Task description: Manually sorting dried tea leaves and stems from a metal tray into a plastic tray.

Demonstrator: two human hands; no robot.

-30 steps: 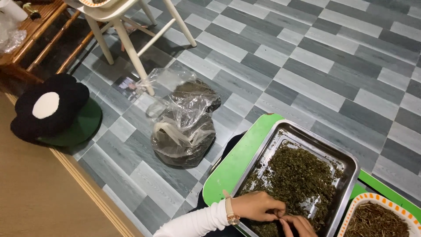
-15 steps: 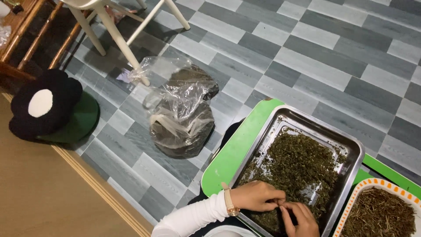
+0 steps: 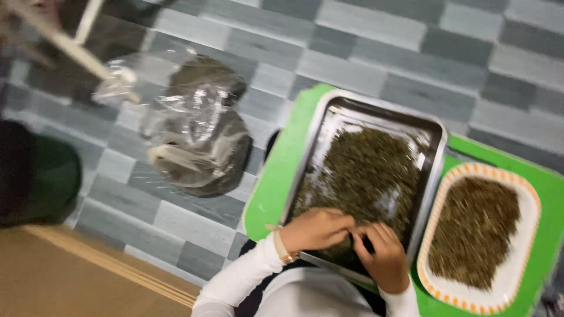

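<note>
Steel tray (image 3: 329, 126) of dried leaves (image 3: 364, 170), long axis up-frame

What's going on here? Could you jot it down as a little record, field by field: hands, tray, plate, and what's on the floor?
left hand: on the dried leaves at the near end of the tray, fingers bent
right hand: beside it, fingertips in the same leaves
metal tray: rectangular, spread with dried leaves
plate: white with orange rim, heaped with similar leaves
green board: under tray and plate
plastic bag: clear, on the grey tiled floor, dark contents
</note>
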